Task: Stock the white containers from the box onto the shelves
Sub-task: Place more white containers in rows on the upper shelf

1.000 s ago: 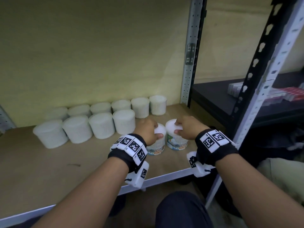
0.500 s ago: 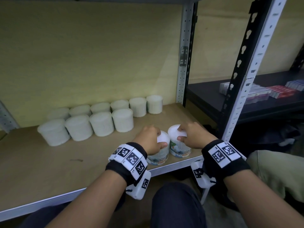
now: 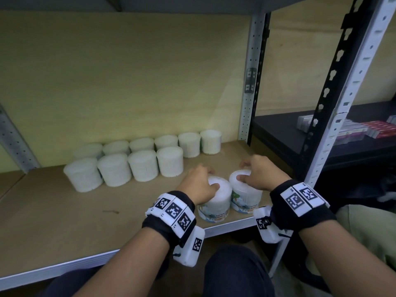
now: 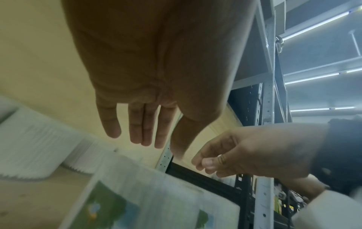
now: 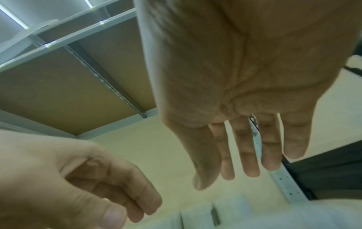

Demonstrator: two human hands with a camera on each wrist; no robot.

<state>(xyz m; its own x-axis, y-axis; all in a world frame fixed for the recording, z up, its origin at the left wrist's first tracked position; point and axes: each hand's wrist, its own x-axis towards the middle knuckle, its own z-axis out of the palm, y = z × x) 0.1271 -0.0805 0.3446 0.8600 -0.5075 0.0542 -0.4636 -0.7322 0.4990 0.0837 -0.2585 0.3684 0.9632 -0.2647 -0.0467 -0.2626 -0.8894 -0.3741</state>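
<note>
The two cotton-bud tubs [image 3: 216, 202] under my hands are white, with blue, green and orange printed labels. The stocked containers [image 3: 141, 166] behind them are plain ribbed white. My wristbands [image 3: 171, 211] are black, carrying white tiles with black square codes. The shelf board [image 3: 64, 221] is tan, edged pale grey.
</note>
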